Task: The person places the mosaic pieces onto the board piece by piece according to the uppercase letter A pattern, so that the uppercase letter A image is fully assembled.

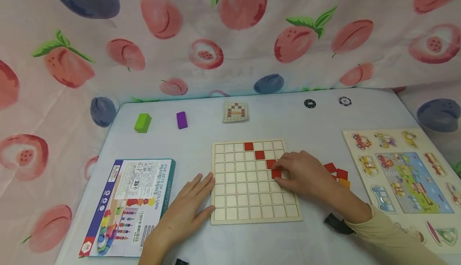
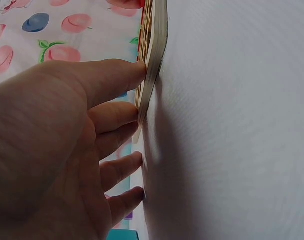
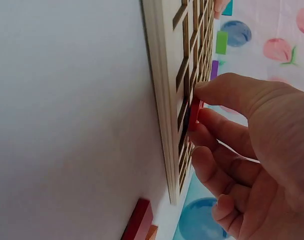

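Note:
A wooden grid board [image 1: 237, 199] lies flat on the table. Red square tiles [image 1: 249, 146] sit in its upper cells, stepping down diagonally to the right. At the right side of the board, my right hand [image 1: 302, 173] pinches a red tile [image 3: 194, 114] between thumb and fingers, against the grid. Whether that tile is fully seated in a cell I cannot tell. My left hand [image 1: 189, 205] lies beside the board's left edge with fingers extended; in the left wrist view its thumb and some fingertips touch the wooden edge [image 2: 156, 55].
Loose red tiles [image 1: 342, 174] and an orange tile [image 1: 344, 183] lie right of the board, partly behind the right arm. A picture card [image 1: 235, 112], green block [image 1: 143, 123] and purple block [image 1: 181, 120] stand behind. A flat box [image 1: 144, 177] is left, a puzzle board [image 1: 390, 139] right.

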`<action>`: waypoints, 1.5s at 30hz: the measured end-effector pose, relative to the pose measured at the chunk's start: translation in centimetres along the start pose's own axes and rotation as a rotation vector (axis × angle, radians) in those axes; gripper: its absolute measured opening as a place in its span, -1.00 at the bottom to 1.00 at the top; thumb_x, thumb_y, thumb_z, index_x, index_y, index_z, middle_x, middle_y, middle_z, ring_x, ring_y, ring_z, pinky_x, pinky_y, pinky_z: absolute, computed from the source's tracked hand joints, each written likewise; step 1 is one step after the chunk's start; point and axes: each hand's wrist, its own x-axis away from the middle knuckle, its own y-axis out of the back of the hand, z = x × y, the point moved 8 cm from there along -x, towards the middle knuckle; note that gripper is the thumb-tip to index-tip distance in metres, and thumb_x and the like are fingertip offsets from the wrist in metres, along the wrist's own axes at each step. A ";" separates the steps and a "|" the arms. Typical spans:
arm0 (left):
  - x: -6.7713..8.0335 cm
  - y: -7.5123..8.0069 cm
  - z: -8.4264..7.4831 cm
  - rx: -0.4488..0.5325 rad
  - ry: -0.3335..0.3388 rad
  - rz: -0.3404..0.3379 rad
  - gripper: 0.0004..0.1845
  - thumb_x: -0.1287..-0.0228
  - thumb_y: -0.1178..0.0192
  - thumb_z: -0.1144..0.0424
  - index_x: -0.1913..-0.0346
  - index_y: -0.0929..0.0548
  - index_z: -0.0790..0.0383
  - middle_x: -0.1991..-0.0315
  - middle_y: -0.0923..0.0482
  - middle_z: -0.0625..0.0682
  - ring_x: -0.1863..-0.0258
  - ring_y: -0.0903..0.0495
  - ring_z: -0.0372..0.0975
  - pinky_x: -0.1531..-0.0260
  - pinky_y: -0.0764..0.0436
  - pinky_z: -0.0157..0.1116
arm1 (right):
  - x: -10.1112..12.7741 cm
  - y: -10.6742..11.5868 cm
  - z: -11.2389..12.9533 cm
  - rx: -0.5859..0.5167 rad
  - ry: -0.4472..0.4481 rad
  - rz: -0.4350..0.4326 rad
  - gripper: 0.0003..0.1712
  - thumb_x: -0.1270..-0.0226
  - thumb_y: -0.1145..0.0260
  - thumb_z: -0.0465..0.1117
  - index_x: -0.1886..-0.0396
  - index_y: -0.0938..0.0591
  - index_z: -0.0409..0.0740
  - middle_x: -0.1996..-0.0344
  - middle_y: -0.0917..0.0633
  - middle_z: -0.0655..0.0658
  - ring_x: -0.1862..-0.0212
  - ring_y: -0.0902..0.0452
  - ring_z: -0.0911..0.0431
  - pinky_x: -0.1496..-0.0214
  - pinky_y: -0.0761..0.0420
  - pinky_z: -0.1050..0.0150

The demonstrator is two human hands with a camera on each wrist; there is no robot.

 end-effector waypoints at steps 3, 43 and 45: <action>0.0 -0.1 0.0 -0.008 -0.002 0.000 -0.24 -0.52 -0.30 0.01 -0.67 -0.30 0.02 -0.73 -0.12 -0.18 -0.77 -0.03 -0.06 -0.74 -0.15 0.10 | -0.1 -0.1 0.3 -0.003 0.003 0.007 -0.73 -0.17 -0.65 -0.05 0.13 -0.86 0.05 0.27 -0.80 0.09 0.26 -0.59 0.23 0.01 -0.70 0.11; -0.1 0.0 -0.2 -0.004 0.012 -0.003 -0.25 -0.51 -0.32 0.04 -0.66 -0.32 0.03 -0.73 -0.14 -0.19 -0.77 -0.04 -0.06 -0.73 -0.15 0.10 | 6.9 2.9 -10.1 0.009 -0.182 0.030 -0.70 -0.26 -0.61 -0.17 0.00 -0.84 0.06 0.01 -0.79 -0.08 -0.02 -0.70 -0.04 -0.06 -0.82 -0.13; 0.0 0.0 -0.2 -0.003 0.012 -0.002 -0.25 -0.51 -0.31 0.04 -0.66 -0.32 0.03 -0.73 -0.14 -0.18 -0.77 -0.03 -0.06 -0.74 -0.15 0.10 | 7.3 2.8 -10.8 0.027 -0.203 0.047 -0.67 -0.23 -0.62 -0.18 -0.01 -0.84 0.02 0.01 -0.79 -0.13 -0.03 -0.71 -0.09 -0.07 -0.81 -0.18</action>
